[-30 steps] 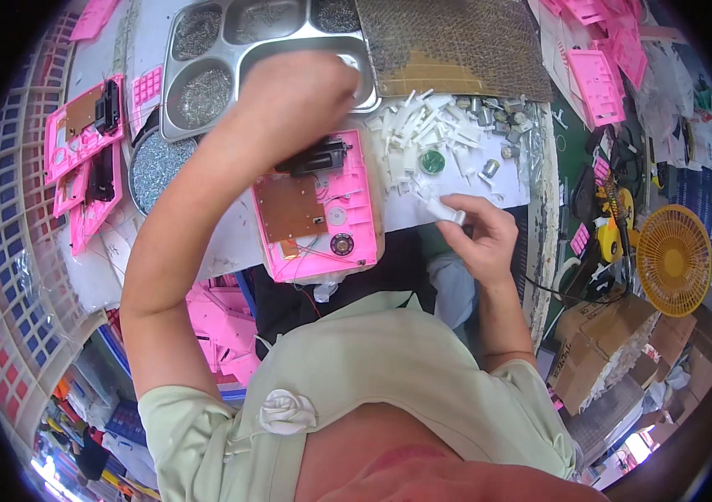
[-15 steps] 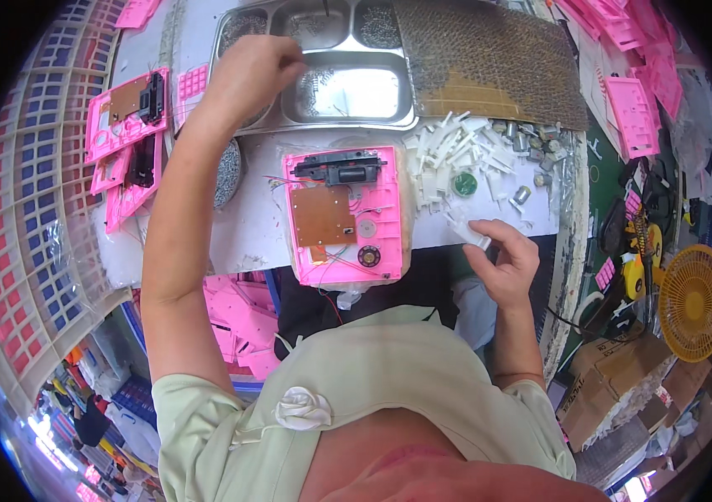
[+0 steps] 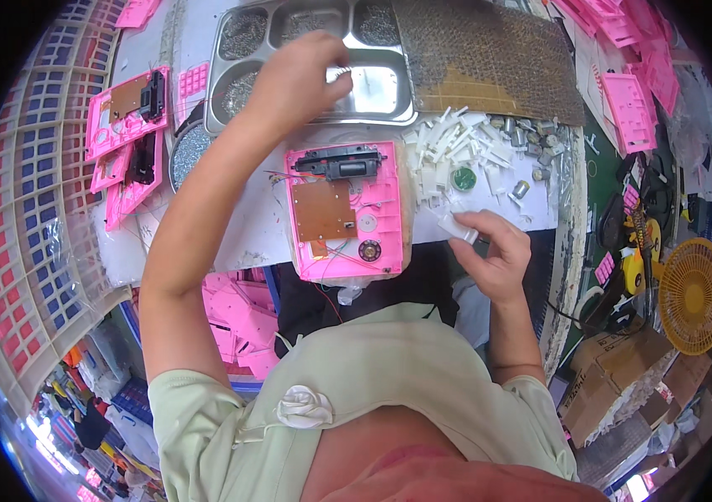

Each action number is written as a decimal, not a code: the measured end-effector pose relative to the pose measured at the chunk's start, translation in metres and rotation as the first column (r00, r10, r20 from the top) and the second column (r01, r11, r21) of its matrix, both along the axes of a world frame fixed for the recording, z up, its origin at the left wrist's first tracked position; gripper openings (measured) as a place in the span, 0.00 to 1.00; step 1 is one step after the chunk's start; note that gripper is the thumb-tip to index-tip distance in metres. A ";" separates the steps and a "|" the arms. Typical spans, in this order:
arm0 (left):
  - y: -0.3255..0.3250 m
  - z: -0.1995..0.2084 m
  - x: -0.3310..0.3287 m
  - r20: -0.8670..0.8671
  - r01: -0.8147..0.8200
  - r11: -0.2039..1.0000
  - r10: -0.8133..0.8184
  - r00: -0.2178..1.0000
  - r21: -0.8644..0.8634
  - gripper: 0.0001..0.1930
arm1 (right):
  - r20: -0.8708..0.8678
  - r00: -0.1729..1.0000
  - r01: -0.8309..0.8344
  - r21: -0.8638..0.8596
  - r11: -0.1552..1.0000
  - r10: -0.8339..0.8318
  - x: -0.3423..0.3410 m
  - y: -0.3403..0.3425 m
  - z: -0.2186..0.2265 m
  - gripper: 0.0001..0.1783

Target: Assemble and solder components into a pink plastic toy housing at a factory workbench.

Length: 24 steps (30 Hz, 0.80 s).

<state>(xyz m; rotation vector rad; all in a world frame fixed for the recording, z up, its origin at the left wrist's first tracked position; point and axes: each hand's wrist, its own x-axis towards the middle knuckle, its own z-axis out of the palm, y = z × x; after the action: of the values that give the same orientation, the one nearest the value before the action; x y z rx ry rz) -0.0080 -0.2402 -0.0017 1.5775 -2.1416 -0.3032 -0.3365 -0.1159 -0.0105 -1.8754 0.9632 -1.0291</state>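
Head view: the left hand (image 3: pixel 301 79), thumb and fingers apart, hangs over one five-compartment metal tray (image 3: pixel 385 88) toward the desk's (image 3: pixel 247 219) far edge; the right hand (image 3: pixel 498 251) clamps one white plastic piece (image 3: pixel 459 227) by the front edge, right of one open pink casing (image 3: pixel 386 219).

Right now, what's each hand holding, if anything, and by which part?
Right hand: white plastic part, pinched by its palm-side end. Left hand, over the metal tray: cannot tell.

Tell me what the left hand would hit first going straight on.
Probably some raised edge of the metal tray. Depth is unclear; the left hand may clear it, reaching the brown sheet.
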 end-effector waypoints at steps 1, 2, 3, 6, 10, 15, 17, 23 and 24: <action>0.011 0.011 -0.002 -0.133 -0.035 0.997 0.043 0.990 0.064 0.10 | 0.013 1.000 0.021 -0.008 1.000 -0.021 0.003 -0.002 0.003 0.20; 0.031 0.017 -0.002 -0.346 -0.032 0.979 0.102 0.933 0.202 0.10 | 0.032 0.999 0.034 -0.014 0.999 -0.034 0.010 -0.004 0.004 0.21; 0.053 0.024 -0.003 -0.531 0.006 0.943 0.183 0.827 0.334 0.10 | 0.118 0.992 0.042 -0.040 0.998 -0.037 0.018 -0.006 0.003 0.20; 0.124 0.043 -0.023 -0.728 0.231 0.774 0.385 0.567 0.589 0.12 | 0.090 0.992 -0.080 -0.072 0.994 0.086 0.037 -0.005 0.022 0.20; 0.184 0.010 -0.043 -0.807 0.393 0.741 0.590 0.007 0.545 0.11 | 0.028 0.969 -0.242 -0.123 0.962 0.247 0.046 0.000 0.022 0.22; 0.204 0.002 -0.048 -0.724 0.473 0.748 0.629 -0.283 0.465 0.07 | 0.045 0.972 -0.221 -0.161 0.962 0.230 0.050 0.010 0.017 0.22; 0.208 0.002 -0.049 -0.712 0.473 0.744 0.639 -0.293 0.473 0.07 | 0.052 0.971 -0.222 -0.176 0.959 0.234 0.054 0.012 0.019 0.23; 0.229 0.001 -0.055 -0.819 0.217 0.790 0.547 0.173 0.573 0.12 | -0.140 0.952 -0.301 -0.245 0.922 0.274 0.059 0.020 0.021 0.21; 0.228 0.006 -0.051 -0.805 0.161 0.814 0.484 0.345 0.558 0.15 | -0.131 0.956 -0.281 -0.148 0.948 0.263 0.055 0.019 0.019 0.20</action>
<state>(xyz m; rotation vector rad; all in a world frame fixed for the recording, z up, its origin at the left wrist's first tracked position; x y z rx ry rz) -0.0590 -0.0123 0.0040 1.2940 -0.9266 -1.4907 -0.2814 -0.0964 0.0087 -2.1509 0.6695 -0.8677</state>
